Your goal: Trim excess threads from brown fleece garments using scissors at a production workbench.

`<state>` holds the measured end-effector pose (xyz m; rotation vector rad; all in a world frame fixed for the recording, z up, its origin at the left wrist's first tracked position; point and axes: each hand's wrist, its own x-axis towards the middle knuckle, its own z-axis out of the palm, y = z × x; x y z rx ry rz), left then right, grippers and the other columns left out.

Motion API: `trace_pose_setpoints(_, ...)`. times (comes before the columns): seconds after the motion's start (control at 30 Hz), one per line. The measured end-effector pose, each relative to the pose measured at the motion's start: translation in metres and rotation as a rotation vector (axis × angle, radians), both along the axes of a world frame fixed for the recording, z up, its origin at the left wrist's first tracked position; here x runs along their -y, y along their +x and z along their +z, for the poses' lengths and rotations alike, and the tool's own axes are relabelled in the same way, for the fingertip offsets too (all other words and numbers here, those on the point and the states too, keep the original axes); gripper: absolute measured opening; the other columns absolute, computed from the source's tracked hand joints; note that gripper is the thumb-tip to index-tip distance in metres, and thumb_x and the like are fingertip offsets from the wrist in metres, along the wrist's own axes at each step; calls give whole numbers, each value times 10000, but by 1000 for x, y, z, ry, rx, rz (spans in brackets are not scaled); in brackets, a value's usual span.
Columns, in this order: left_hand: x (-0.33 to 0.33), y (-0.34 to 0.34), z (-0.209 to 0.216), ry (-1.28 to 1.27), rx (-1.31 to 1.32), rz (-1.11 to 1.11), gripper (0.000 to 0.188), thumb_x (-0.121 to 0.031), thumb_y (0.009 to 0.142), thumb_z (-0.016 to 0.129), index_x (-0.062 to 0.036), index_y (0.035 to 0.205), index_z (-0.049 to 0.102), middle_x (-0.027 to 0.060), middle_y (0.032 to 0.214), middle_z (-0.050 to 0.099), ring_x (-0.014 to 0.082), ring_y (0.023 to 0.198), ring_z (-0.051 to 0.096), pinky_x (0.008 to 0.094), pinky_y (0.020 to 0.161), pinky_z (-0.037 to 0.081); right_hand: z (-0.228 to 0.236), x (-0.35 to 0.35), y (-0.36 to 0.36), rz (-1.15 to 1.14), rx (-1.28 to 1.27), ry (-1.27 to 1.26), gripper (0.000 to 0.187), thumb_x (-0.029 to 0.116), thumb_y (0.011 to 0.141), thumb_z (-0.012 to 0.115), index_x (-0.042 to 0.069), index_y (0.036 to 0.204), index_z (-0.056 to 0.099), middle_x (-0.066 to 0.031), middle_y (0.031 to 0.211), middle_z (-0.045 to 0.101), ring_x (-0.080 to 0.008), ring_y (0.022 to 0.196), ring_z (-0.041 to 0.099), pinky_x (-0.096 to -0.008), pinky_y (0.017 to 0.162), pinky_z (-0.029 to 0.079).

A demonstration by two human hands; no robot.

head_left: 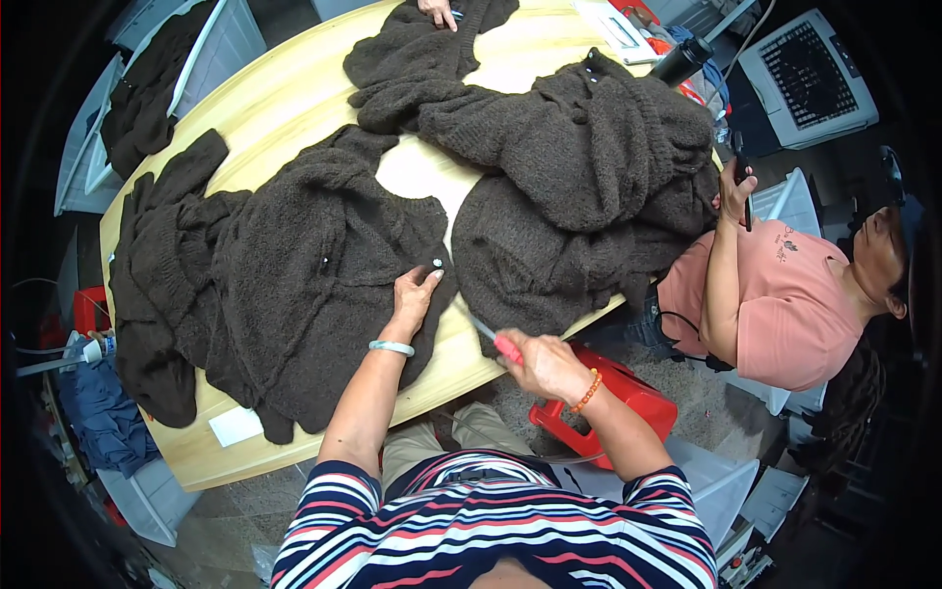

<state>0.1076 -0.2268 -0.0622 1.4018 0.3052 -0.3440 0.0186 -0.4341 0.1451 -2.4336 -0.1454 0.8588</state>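
Note:
A dark brown knitted sweater point(285, 285) lies spread on the table in front of me. My left hand point(417, 294) is closed on its right edge, thumb and fingers beside a small round white button point(438, 263). Another small white spot shows on the knit further left. To the right, over the table's near edge, my right hand point(549, 366) grips a red-handled tool point(508, 348). Its thin grey shaft, smeared by motion, points up and left toward the sweater; I cannot make out its tip.
More dark knitwear point(589, 167) is heaped on the wooden table point(275, 93) at right. A co-worker's hand point(439, 12) rests on knitwear at the far edge. A person in pink point(775, 304) holds a phone at right. A red plastic container point(628, 398) stands below the near edge.

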Motion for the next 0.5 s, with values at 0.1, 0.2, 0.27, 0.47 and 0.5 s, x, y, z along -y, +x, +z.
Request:
trace_pose_setpoints(0.1,-2,-2,-2,-24,-38,21,138,-65,876,684,11,989,668,24,924,679,102,785,612,244,717,501,-2,1,7,-72,51,-24,371,245,897,570,96,1234,524,-258,905,667,-442,856,646,-518,799,509)
trace_pose_setpoints(0.2,0,-4,-1,-41,-39,13,163,-93,877,684,20,993,670,28,916,680,105,774,606,254,713,497,0,0,7,-72,58,6,373,237,894,573,89,1233,521,-255,910,667,-437,865,647,-518,802,509)
trace_pose_setpoints(0.27,0,-5,1,-72,-26,22,183,-121,876,684,24,988,676,27,904,682,104,760,598,261,704,489,1,-1,6,-83,56,7,374,231,892,574,86,1232,521,-253,908,668,-434,869,647,-518,805,508)
trace_pose_setpoints(0.47,-1,-7,18,-26,-92,-13,198,-88,871,690,30,1025,655,48,946,677,125,809,613,258,743,504,1,-1,-5,-39,48,37,374,209,887,575,77,1233,522,-257,901,664,-437,850,646,-517,798,511)
trace_pose_setpoints(0.5,-1,-9,21,-25,-85,-13,198,-88,871,690,30,1025,655,48,946,677,125,809,613,258,743,504,-2,0,-6,-47,72,58,378,206,886,578,73,1236,521,-259,899,663,-437,847,645,-515,794,512)
